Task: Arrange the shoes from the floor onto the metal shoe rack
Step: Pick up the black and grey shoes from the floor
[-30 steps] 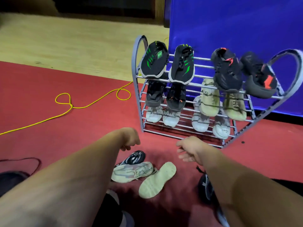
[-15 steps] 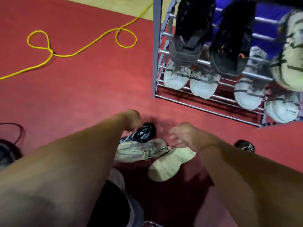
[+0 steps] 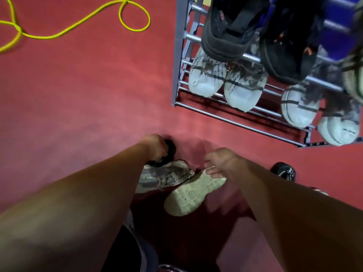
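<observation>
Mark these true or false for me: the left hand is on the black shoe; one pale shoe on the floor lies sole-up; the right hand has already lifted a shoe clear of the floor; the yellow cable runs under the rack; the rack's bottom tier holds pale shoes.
1. The left hand is on the black shoe. True.
2. The pale shoe on the floor lies sole-up. True.
3. The right hand has lifted a shoe clear of the floor. False: its fingers only reach the sole-up shoe's end, which lies on the red floor.
4. The yellow cable runs under the metal rack. False: it loops on the floor beside it.
5. The bottom tier holds pale shoes. True.
</observation>
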### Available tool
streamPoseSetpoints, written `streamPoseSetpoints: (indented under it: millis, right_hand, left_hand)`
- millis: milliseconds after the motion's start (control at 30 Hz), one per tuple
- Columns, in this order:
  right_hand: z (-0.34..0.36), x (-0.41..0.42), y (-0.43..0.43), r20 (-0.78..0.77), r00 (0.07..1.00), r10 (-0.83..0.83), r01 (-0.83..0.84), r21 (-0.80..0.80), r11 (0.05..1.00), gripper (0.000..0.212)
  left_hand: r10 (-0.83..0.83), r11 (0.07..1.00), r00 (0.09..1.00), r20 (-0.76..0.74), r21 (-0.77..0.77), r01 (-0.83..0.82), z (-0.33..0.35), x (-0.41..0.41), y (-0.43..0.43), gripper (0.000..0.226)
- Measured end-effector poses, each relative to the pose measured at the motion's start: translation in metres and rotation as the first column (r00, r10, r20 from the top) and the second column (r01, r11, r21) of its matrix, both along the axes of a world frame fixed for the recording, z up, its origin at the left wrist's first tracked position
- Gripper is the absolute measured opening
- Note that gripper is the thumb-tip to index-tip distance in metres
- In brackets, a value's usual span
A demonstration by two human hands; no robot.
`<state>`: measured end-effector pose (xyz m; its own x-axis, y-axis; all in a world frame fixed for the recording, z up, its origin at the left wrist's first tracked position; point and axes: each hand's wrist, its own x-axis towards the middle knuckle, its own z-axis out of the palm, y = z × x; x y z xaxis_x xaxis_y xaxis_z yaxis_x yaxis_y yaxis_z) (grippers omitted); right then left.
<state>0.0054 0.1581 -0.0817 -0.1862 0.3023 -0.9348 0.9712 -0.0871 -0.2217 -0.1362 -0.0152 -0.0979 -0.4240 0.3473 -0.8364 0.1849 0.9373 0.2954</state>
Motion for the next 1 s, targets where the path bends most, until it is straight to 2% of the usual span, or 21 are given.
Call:
streamPoseSetpoints:
  millis: [33,100,200,267,367,500,633,733,900,1000]
  right_hand:
    - [0.005,0.0,0.001,-0.012,1.0,-0.002,0.002,0.0,1.0,0.019]
    - [0.017,-0.001,0.003,-0.048,0.999,0.004,-0.004,-0.004,1.0,0.016]
    - [0.048,-0.002,0.006,-0.124,0.99,-0.074,0.066,-0.066,0.996,0.015]
    - [0.073,-0.003,0.006,-0.158,0.985,-0.075,0.069,-0.039,0.997,0.016]
    - [0.11,0.002,0.007,-0.226,0.969,-0.095,0.1,0.011,0.995,0.016]
    - [0.16,0.016,0.007,-0.28,0.956,-0.083,0.103,0.058,0.993,0.014]
    - [0.208,0.037,0.005,-0.32,0.946,-0.05,0.086,0.101,0.991,0.009]
    - [0.238,0.065,0.007,-0.379,0.925,-0.026,0.083,0.136,0.987,0.01]
    - [0.279,0.12,0.018,-0.49,0.872,0.009,0.075,0.15,0.986,0.033]
    - [0.298,0.152,0.026,-0.526,0.85,-0.024,0.089,0.099,0.991,0.053]
  left_hand:
    - [-0.026,1.0,0.999,-0.025,0.015,0.026,0.009,-0.001,0.002,0.007]
    - [-0.11,0.993,0.992,-0.069,0.027,0.112,0.024,-0.003,0.005,0.017]
    - [-0.238,0.971,0.962,-0.135,-0.027,0.236,0.046,-0.003,0.008,0.007]
    - [-0.27,0.963,0.949,-0.165,-0.058,0.264,0.067,-0.003,0.011,0.018]
    - [-0.285,0.958,0.939,-0.191,-0.029,0.285,0.111,-0.003,0.018,0.009]
    - [-0.351,0.929,0.902,-0.25,0.025,0.368,0.169,0.001,0.028,0.015]
    - [-0.245,0.917,0.945,-0.214,0.266,0.298,0.233,0.019,0.039,0.01]
    - [-0.085,0.892,0.987,-0.14,0.43,0.138,0.271,0.044,0.053,0.007]
    - [-0.029,0.835,1.0,-0.01,0.55,0.03,0.329,0.1,0.087,0.008]
    - [-0.024,0.806,0.998,0.063,0.591,-0.018,0.357,0.132,0.106,0.009]
